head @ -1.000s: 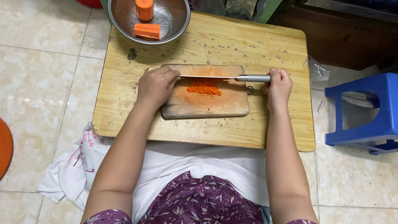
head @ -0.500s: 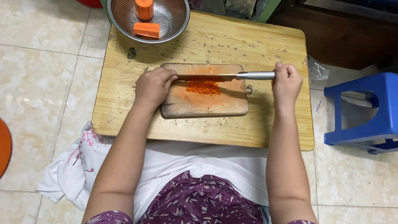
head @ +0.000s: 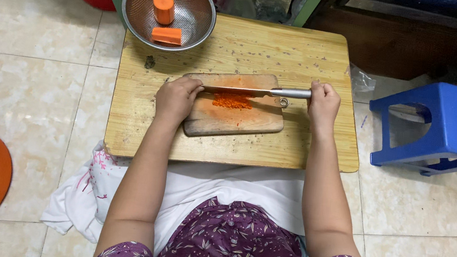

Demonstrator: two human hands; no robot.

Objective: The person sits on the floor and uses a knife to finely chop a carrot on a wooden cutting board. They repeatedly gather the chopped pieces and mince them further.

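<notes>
R hand point(head: 323, 103) fingers wrapped tight round knife point(head: 256, 90) handle; L hand point(head: 176, 98) fingers pressed flat on blade tip. Minced carrot point(head: 232, 101) in pile on small cutting board point(head: 235, 120), on wooden desk point(head: 307, 51), w/ steel bowl point(head: 139, 1) nearby

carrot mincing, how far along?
Done: a small heap of minced carrot lies on the cutting board. In hand: right hand grips the knife, left hand presses its tip. Left: two carrot chunks uncut in the metal bowl.
</notes>
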